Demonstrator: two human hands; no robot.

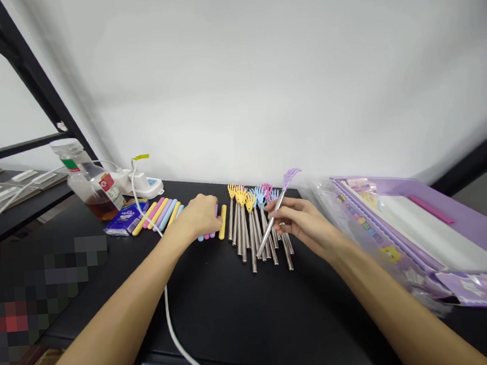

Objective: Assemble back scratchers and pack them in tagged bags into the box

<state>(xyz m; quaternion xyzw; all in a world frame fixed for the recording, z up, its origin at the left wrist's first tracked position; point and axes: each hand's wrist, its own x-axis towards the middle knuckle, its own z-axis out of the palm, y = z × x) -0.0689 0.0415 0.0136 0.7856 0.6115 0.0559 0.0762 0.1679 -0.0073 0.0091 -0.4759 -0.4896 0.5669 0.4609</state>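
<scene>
Rod (pixel 281 198), silver metal, purple claw (pixel 291 177): pinched by right hand (pixel 309 223), slanting over clawed metal rods (pixel 252 241). Left hand (pixel 201 215): fingers curled over pastel tubes (pixel 213 235), hold unclear. Apparent step: single-rod handling; any move needs steady pinch.

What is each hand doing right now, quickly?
Left hand: over the coloured sticks, grip cannot be told.
Right hand: closed, holding a purple-topped metal rod.
</scene>
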